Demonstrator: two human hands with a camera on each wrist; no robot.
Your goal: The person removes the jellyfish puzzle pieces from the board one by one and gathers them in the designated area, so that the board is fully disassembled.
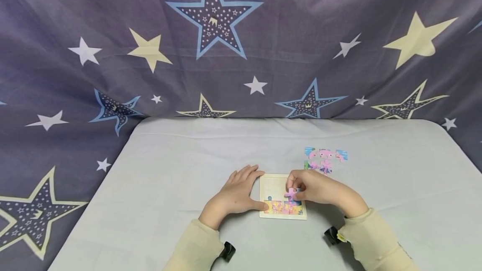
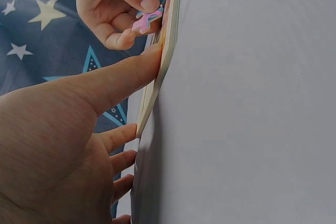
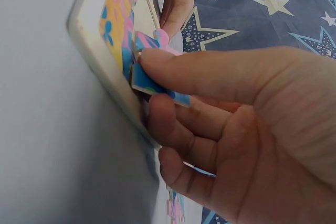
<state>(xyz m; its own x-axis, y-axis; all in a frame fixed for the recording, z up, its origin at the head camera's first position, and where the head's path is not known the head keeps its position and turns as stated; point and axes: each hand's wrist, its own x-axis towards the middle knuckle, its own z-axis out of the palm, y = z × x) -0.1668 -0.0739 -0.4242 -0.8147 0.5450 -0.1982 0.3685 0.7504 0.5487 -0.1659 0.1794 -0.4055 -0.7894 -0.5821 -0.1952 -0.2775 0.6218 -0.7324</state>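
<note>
Head view: 1 left hand [image 1: 236,193] wide against 1 tray [image 1: 273,185], 1 right hand [image 1: 318,186] narrow around 1 puzzle piece [image 1: 291,195].

- Tray [image 1: 282,217]: pale, wood-like, smooth and matt, its edges rounded.
- Held piece [image 1: 291,194]: smooth printed face, with a pale, wood-like cut edge.
- Laid pieces [image 1: 278,207]: smooth, brightly printed surface.
- Worktop [image 1: 169,179]: covered in light grey cloth, matt, faintly creased.
- Backdrop [image 1: 282,32]: printed cloth, softly folded, with a slight sheen.
- Sleeves [image 1: 199,241]: matt beige cloth.
- Wrist mounts [image 1: 227,252]: black, plastic-looking.
</note>
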